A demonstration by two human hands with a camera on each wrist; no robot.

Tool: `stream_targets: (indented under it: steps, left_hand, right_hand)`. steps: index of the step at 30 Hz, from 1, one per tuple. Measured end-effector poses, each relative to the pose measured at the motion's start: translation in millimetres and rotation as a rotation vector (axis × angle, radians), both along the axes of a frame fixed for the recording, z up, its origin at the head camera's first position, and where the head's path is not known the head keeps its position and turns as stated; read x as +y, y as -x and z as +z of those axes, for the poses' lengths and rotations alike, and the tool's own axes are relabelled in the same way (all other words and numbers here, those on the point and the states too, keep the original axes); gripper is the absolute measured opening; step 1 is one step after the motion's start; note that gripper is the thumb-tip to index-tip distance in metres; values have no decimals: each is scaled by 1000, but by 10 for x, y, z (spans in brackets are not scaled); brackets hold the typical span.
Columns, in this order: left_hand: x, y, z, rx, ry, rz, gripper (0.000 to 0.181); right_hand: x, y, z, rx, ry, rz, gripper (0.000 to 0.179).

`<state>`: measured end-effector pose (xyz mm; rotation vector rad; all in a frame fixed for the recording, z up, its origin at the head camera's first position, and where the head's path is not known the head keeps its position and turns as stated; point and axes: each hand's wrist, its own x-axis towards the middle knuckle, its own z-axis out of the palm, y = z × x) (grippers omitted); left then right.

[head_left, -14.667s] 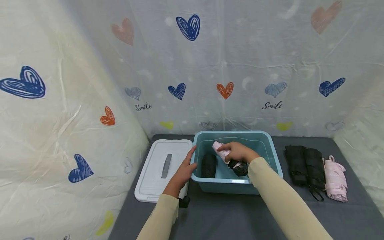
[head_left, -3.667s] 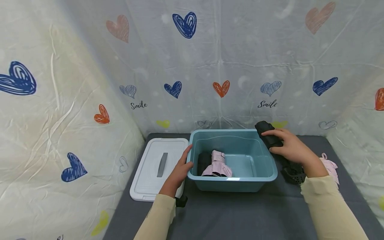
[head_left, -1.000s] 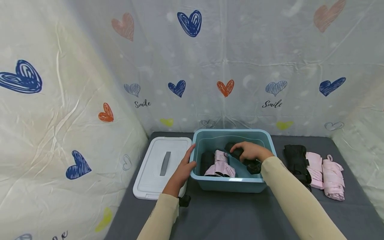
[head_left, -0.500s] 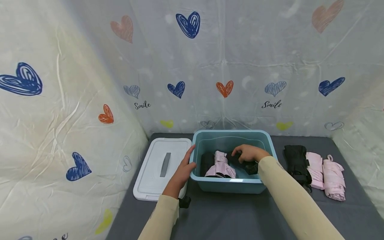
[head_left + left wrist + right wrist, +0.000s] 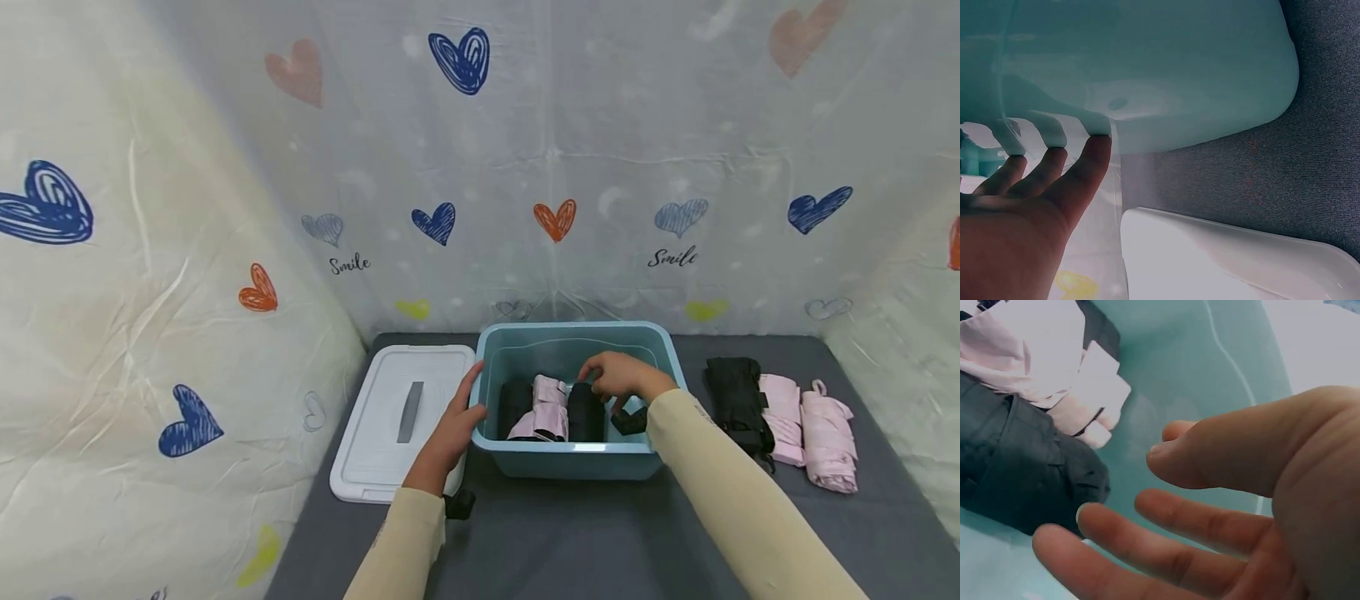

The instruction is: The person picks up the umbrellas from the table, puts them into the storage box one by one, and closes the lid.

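A blue-green plastic bin (image 5: 570,468) stands on the grey-covered table. Inside it, side by side, lie a rolled black fabric bundle (image 5: 513,406), a pink one (image 5: 550,406) and a second black roll (image 5: 586,414). Just right of this second roll is my right hand (image 5: 621,377), over the bin floor. The right wrist view shows its fingers spread and bent a little, apart from the black roll (image 5: 1029,462), with nothing between them. My left hand (image 5: 448,433) rests against the bin's left side; in the left wrist view its straight fingertips (image 5: 1099,147) touch the outer wall.
A white lid (image 5: 378,433) with a grey handle lies left of the bin. On the right side of the table are a black bundle (image 5: 737,404) and two pink rolls, one in the middle (image 5: 782,417) and one outermost (image 5: 828,437). A heart-printed curtain (image 5: 615,125) hangs behind.
The black roll has gone from slanting under my right hand to lying straight beside the pink roll. My right hand has let go of it. The left hand stays at the bin.
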<state>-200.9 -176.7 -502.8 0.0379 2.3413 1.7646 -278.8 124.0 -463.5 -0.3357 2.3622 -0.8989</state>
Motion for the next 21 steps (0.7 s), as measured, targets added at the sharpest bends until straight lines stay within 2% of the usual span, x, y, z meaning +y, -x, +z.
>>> stream_targets:
  steps: [6, 10, 14, 19, 21]
  left_hand:
    - [0, 32, 5, -13, 8, -22, 77]
    - [4, 28, 18, -20, 23, -13, 77]
    - [13, 18, 14, -4, 31, -4, 76]
    - [-1, 26, 16, 33, 42, -20, 76]
    - [0, 17, 66, 31, 43, -37, 76]
  right_hand:
    - [120, -70, 116, 69, -33, 36, 30]
    - [178, -133, 186, 122, -31, 61, 29]
    - [235, -195, 250, 196, -32, 85, 30]
    - [316, -262, 332, 270, -24, 103, 30]
    - [358, -284, 355, 285, -5, 102, 31]
